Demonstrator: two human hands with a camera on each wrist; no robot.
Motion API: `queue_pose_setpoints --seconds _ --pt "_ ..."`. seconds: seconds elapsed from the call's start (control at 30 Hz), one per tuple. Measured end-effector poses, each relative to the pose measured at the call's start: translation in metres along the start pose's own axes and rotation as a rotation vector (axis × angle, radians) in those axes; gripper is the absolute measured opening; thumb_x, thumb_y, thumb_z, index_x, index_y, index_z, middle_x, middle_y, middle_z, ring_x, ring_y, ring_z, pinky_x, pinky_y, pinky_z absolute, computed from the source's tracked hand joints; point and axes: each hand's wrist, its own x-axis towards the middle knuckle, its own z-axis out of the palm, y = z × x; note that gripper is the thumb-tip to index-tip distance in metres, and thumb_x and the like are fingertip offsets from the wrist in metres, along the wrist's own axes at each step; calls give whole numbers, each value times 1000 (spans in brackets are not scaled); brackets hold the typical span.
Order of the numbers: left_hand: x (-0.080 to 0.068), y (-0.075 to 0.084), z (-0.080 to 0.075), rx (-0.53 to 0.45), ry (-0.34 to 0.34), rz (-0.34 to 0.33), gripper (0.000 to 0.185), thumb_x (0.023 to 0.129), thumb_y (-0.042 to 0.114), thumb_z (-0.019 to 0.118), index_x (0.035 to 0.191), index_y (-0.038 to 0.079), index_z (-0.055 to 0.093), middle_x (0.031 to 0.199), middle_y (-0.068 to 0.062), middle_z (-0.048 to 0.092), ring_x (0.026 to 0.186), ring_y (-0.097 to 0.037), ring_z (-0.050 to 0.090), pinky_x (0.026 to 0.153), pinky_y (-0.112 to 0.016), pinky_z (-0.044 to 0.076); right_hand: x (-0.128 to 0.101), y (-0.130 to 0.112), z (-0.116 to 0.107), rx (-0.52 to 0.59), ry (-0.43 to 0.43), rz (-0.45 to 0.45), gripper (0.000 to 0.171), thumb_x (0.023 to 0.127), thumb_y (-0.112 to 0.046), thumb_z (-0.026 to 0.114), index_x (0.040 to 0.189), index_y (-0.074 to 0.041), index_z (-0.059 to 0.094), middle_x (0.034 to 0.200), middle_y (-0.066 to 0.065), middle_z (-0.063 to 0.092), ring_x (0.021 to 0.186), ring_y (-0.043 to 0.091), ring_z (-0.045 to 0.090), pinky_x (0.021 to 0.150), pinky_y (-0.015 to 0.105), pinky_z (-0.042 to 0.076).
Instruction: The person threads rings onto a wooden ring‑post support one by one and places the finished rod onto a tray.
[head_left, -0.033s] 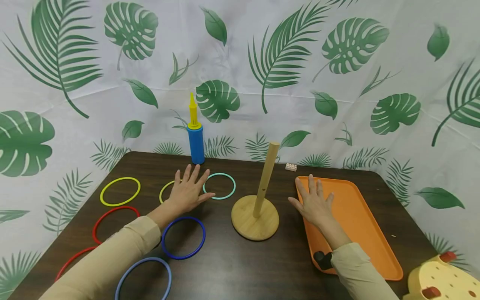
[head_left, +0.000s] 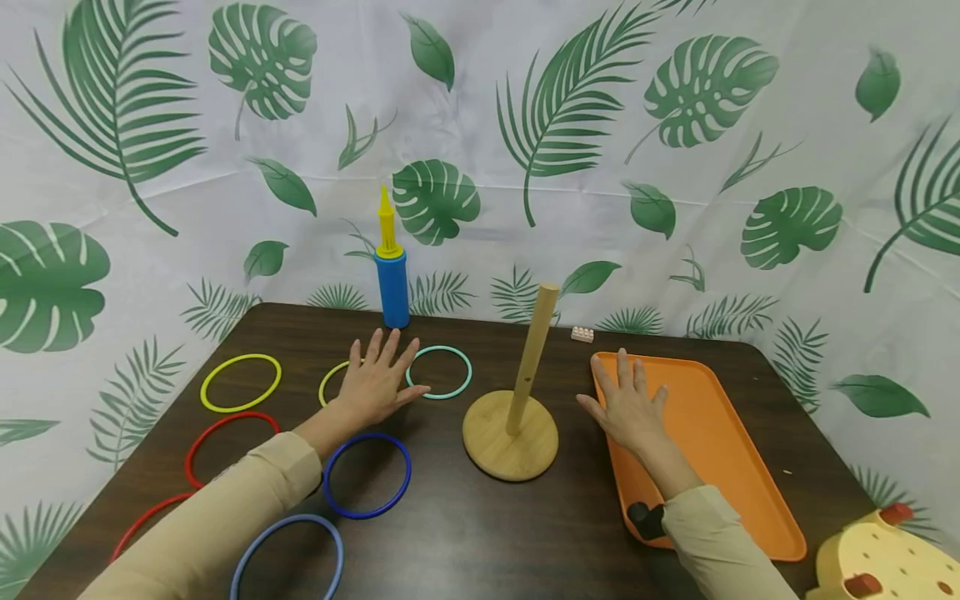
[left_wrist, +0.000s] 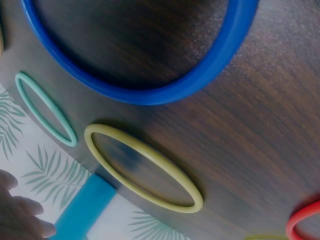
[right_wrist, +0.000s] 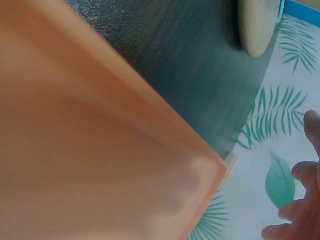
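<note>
My left hand (head_left: 373, 387), fingers spread, hovers palm down over a small yellow ring (head_left: 322, 388), partly hiding it. A teal ring (head_left: 470, 372) lies just beyond its thumb, and a dark blue ring (head_left: 409, 471) sits nearer the wrist. My right hand (head_left: 630, 408) is also spread and holds nothing, over the left edge of an orange tray (head_left: 720, 442). Between the hands stands a wooden post on a round base (head_left: 536, 446). In the left wrist view the yellow ring (left_wrist: 155, 156) shows whole, with fingers (left_wrist: 30, 222) at the lower left corner.
To the left lie a larger yellow ring (head_left: 242, 357), two red rings (head_left: 189, 458) and a light blue ring (head_left: 341, 554). A blue and yellow hand pump (head_left: 392, 287) stands upright at the back. A pink toy brick (head_left: 582, 334) and a pale yellow object with red pegs (head_left: 892, 550) are on the right.
</note>
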Motion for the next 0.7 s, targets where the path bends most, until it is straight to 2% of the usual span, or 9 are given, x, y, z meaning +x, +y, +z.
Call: queue_pose_setpoints --seconds 0.23,0.33,0.47,0.57,0.7 --pt "0 -2 -1 5 -15 -9 76 91 56 48 149 13 26 153 -21 19 141 -43 11 110 -65 12 -1 1 -1 21 9 -13 72 94 -45 51 150 -12 20 154 26 0 139 49 3 100 77 2" --pt "-3 -4 -4 -14 -10 -3 75 91 55 49 149 12 27 153 -22 21 141 -43 11 110 -65 13 -2 0 -1 54 59 -62 71 93 -39 56 148 -7 24 151 31 9 136 52 12 101 74 14" --pt "-11 -8 -12 -89 31 31 71 90 50 54 146 9 34 150 -24 26 139 -45 17 109 -65 17 -7 -7 1 170 131 -197 66 89 -21 65 140 6 36 139 38 33 123 53 37 95 65 37" --pt "-22 -13 -18 -171 85 74 66 89 43 60 139 5 44 144 -26 36 133 -47 30 104 -64 28 -13 -15 5 266 100 -255 62 84 -13 70 135 11 41 127 36 46 109 48 52 86 55 49" --pt "-41 -25 -25 -301 86 102 53 87 36 65 128 3 57 129 -22 54 118 -41 51 92 -57 45 -22 -24 12 381 -26 -236 63 82 -8 71 133 13 42 123 33 50 105 43 56 80 48 53"
